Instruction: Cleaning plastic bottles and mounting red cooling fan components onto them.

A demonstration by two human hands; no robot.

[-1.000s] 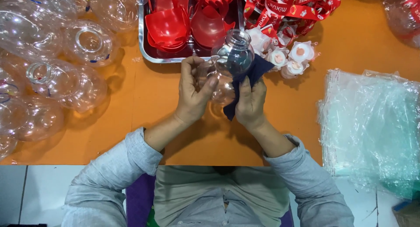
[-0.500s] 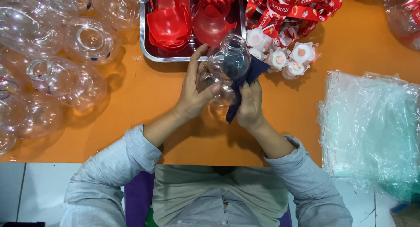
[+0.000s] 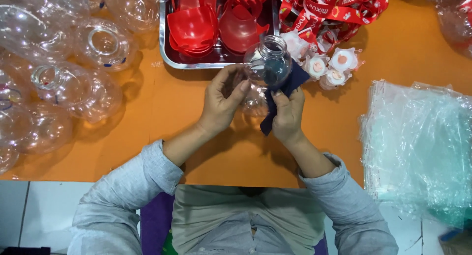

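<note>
A clear plastic bottle (image 3: pixel 268 66) with a round body and an open neck sits between my hands above the orange table (image 3: pixel 157 117). My left hand (image 3: pixel 223 102) grips its lower left side, fingers curled around it. My right hand (image 3: pixel 287 115) presses a dark blue cloth (image 3: pixel 282 90) against the bottle's right side.
Several clear round bottles (image 3: pixel 73 83) crowd the table's left. A metal tray (image 3: pixel 169 58) behind holds red plastic pieces (image 3: pixel 194 26). Red and white straps (image 3: pixel 334 9) and white caps (image 3: pixel 329 68) lie back right. A stack of clear plastic bags (image 3: pixel 418 142) is at right.
The bottle has been turned and lowered slightly in my hands; my right hand's cloth has shifted along its side. My left fingers have re-gripped.
</note>
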